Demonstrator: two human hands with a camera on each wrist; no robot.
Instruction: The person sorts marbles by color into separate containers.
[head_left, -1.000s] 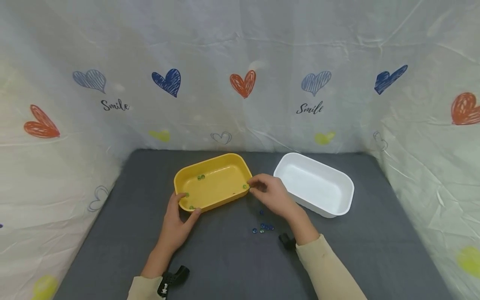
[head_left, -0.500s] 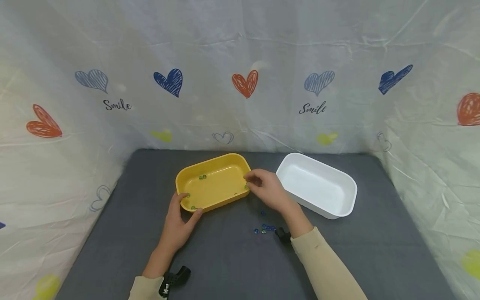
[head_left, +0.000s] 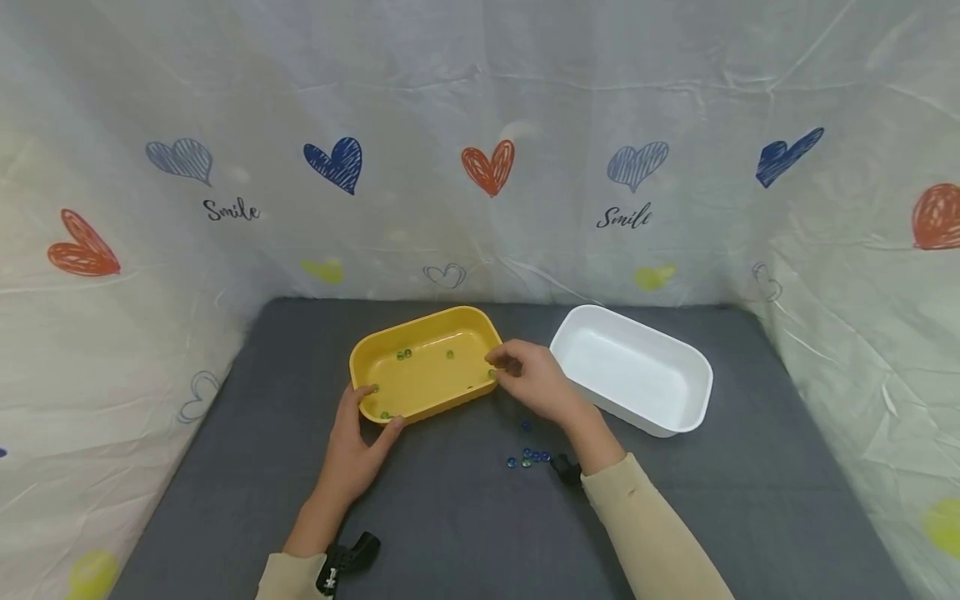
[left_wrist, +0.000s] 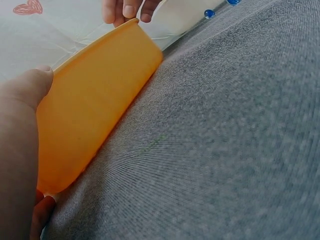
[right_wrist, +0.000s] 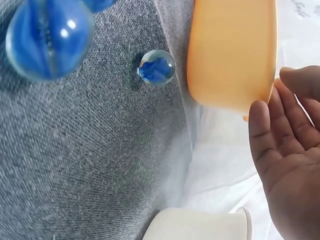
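Observation:
My left hand (head_left: 356,446) holds the near left corner of a yellow tray (head_left: 431,379), its thumb on the rim in the left wrist view. My right hand (head_left: 534,379) is at the tray's right end, fingertips over the rim. Seen from the right wrist, its fingers (right_wrist: 259,120) are loosely bent by the rim, with nothing visible between them. Several green marbles lie in the tray: a pair toward the back left, a single marble (head_left: 450,354) nearer the middle, others near the left hand and one beside the right fingertips.
A white tray (head_left: 637,375) stands to the right of the yellow one. On the dark grey cloth (head_left: 450,517) in front lie several marbles (head_left: 536,457), mostly blue, with one greenish marble (head_left: 527,462) among them. A light curtain (head_left: 555,167) hangs behind.
A green marble now lies near the middle of the yellow tray, where none showed before. The right hand has shifted slightly further over the tray; the left hand has stayed put.

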